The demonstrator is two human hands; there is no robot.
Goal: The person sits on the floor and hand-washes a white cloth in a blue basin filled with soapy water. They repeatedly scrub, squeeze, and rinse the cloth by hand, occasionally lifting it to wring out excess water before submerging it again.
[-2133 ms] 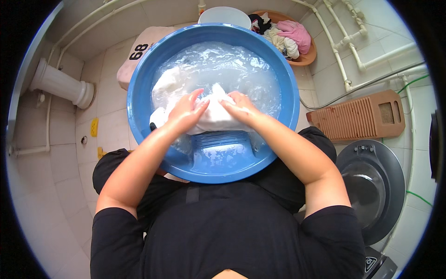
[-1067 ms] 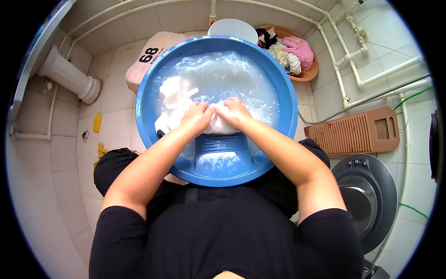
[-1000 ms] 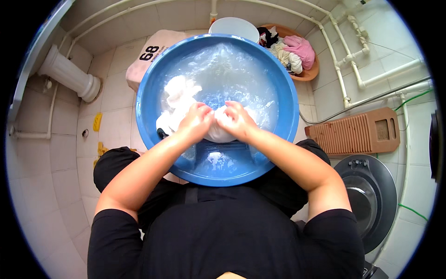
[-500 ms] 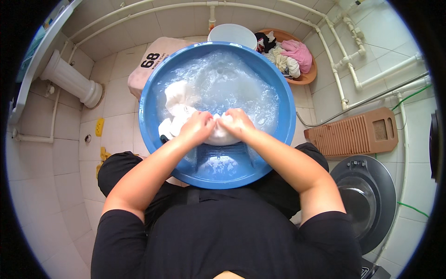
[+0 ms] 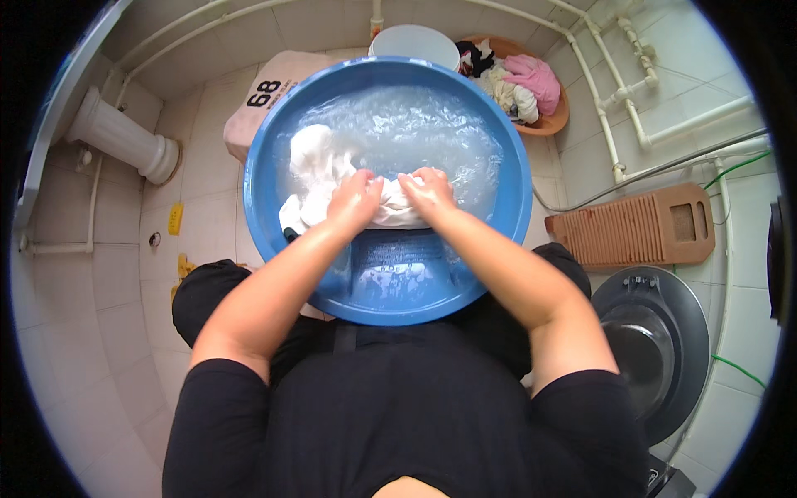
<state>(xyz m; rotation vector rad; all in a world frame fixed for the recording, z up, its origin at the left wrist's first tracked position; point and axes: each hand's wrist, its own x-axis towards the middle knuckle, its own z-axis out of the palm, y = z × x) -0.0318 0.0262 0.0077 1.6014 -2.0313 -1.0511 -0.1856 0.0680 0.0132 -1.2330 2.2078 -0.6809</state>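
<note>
A big round blue tub [image 5: 264, 199] stands before me, holding cloudy, rippling water [image 5: 415, 124]. In it, a wet white cloth garment [image 5: 312, 178] is bunched across the near half. My left hand [image 5: 355, 199] grips the cloth left of centre. My right hand [image 5: 427, 192] grips another bunch of it a short way to the right. Between both hands the fabric is creased and gathered just above a ribbed washboard slope [image 5: 398, 266] moulded into the tub's near side. A small dark piece [image 5: 290, 235] shows at the cloth's left end.
Behind the tub are a white bucket [image 5: 415, 43] and an orange basin [image 5: 554, 124] of mixed laundry. A brown washboard [image 5: 623, 226] leans at right, above a dark grey basin [image 5: 656, 365]. A pink cloth-covered seat [image 5: 266, 95] and a white pedestal [image 5: 124, 137] are at left.
My hands have drawn slightly apart and shifted up in the picture, with the cloth bunched between them. More of the ribbed slope now shows. The view has tilted a little.
</note>
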